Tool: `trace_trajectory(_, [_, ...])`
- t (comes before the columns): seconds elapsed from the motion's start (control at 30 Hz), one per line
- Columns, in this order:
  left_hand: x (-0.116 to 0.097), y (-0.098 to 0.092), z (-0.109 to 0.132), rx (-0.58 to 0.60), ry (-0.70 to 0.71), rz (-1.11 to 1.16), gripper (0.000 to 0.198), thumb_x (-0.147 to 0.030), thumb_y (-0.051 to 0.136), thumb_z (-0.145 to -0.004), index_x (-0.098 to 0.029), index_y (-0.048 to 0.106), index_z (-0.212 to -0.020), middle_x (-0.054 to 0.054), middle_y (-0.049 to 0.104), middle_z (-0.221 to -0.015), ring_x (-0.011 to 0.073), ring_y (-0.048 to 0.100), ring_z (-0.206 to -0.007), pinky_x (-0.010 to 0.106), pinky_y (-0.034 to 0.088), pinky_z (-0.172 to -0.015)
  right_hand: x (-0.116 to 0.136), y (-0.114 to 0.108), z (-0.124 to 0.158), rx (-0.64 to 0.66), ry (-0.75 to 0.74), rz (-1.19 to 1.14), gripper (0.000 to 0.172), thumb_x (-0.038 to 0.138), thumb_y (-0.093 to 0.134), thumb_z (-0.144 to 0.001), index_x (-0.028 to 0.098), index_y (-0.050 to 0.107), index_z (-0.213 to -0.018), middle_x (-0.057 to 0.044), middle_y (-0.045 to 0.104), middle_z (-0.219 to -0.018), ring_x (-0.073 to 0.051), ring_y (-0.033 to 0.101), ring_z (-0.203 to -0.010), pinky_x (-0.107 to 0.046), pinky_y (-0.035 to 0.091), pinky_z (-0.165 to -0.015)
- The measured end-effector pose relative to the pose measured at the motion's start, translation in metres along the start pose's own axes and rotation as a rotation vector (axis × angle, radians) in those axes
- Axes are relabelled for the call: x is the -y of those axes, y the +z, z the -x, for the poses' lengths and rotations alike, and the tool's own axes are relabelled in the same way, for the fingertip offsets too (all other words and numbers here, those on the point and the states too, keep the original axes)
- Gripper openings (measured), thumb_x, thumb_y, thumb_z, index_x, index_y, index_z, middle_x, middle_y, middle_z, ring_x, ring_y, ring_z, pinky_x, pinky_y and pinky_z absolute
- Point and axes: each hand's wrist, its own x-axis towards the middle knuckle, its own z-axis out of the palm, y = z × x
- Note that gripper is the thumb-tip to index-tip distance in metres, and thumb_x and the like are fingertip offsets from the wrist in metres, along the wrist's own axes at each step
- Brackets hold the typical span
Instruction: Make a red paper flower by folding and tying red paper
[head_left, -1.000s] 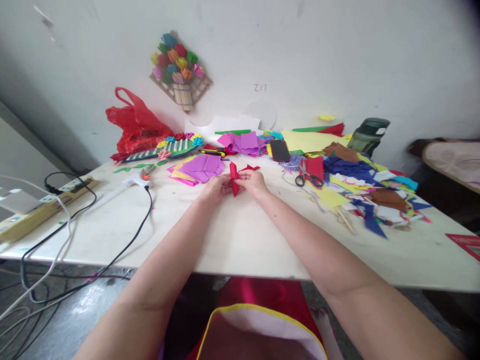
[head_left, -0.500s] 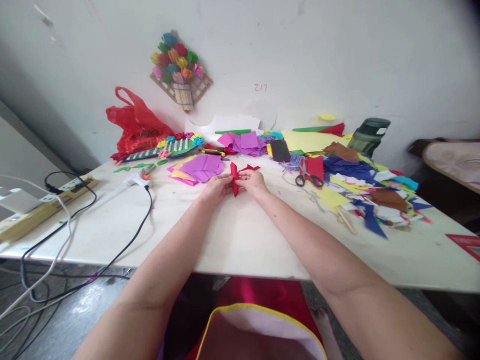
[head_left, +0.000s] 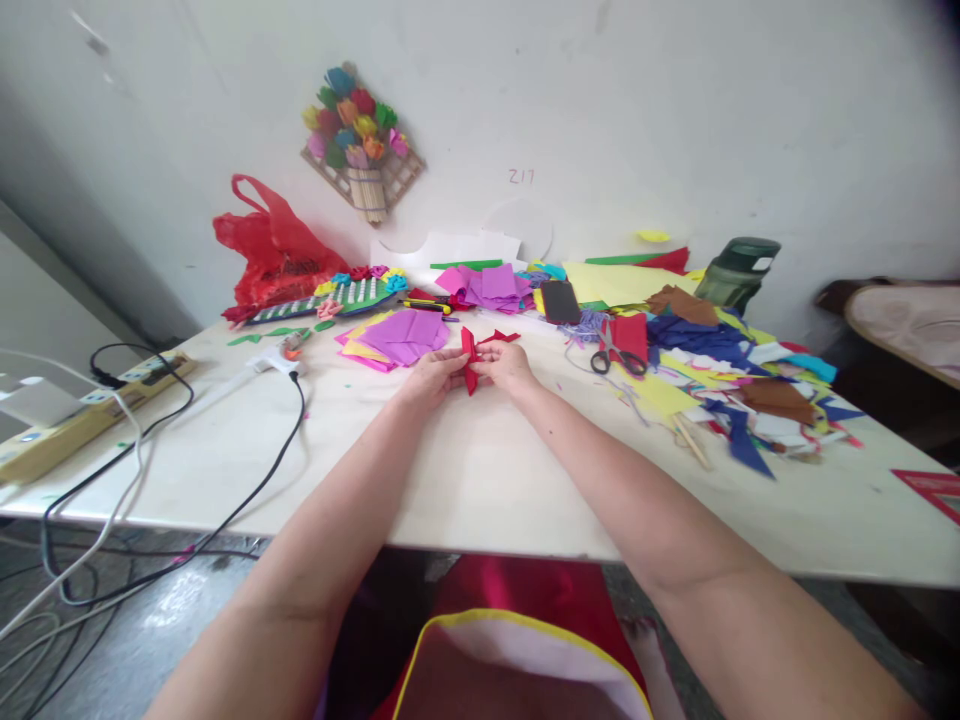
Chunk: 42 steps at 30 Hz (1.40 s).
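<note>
A narrow strip of folded red paper stands between my hands over the middle of the white table. My left hand pinches it from the left side. From the right, my right hand grips the same paper with fingers closed. Just behind the right fingers lies another red paper piece. Purple paper squares, stacked over yellow and pink ones, lie left of my hands. To the right, black-handled scissors rest partly on a red paper square.
Mixed paper scraps cover the table's right side, with a green bottle behind. A phone lies at the back. Left are a red plastic bag, a power strip and cables crossing the table edge.
</note>
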Motion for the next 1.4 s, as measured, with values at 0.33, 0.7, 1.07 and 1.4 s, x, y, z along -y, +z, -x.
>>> trace_trajectory(0.33, [-0.001, 0.002, 0.001, -0.050, 0.009, -0.017, 0.020, -0.014, 0.063, -0.072, -0.005, 0.063, -0.089, 0.012, 0.068, -0.078, 0.0174, 0.065, -0.065, 0.032, 0.054, -0.068, -0.001, 0.000, -0.001, 0.022, -0.018, 0.001, 0.024, 0.005, 0.063, -0.060, 0.013, 0.061, -0.082, 0.003, 0.058, -0.063, -0.008, 0.055, -0.050, -0.021, 0.048, -0.046])
trace_trajectory(0.7, [0.000, -0.002, 0.000, -0.057, 0.021, -0.051, 0.018, -0.015, 0.065, -0.070, -0.006, 0.064, -0.086, 0.011, 0.069, -0.077, 0.0150, 0.063, -0.060, 0.025, 0.052, -0.059, 0.001, -0.005, 0.001, 0.006, -0.089, 0.158, 0.027, 0.014, 0.068, -0.055, 0.015, 0.062, -0.081, 0.002, 0.057, -0.073, -0.007, 0.050, -0.057, -0.019, 0.044, -0.049])
trace_trajectory(1.07, [-0.001, -0.001, 0.002, -0.003, -0.002, -0.086, 0.018, -0.015, 0.065, -0.069, -0.008, 0.061, -0.086, 0.010, 0.068, -0.077, 0.0149, 0.064, -0.063, 0.025, 0.052, -0.063, 0.017, -0.016, 0.007, 0.025, 0.075, -0.069, 0.030, 0.041, 0.067, -0.062, 0.015, 0.061, -0.074, -0.004, 0.060, -0.072, -0.011, 0.052, -0.061, -0.018, 0.041, -0.041])
trace_trajectory(1.4, [0.003, 0.005, 0.002, 0.059, -0.021, -0.100, 0.017, -0.019, 0.064, -0.070, -0.012, 0.055, -0.082, 0.005, 0.065, -0.069, 0.0132, 0.062, -0.059, 0.027, 0.050, -0.063, 0.012, -0.005, 0.008, -0.057, 0.086, -0.250, 0.013, 0.022, 0.068, -0.060, 0.013, 0.059, -0.065, 0.003, 0.056, -0.054, -0.007, 0.048, -0.046, -0.020, 0.040, -0.046])
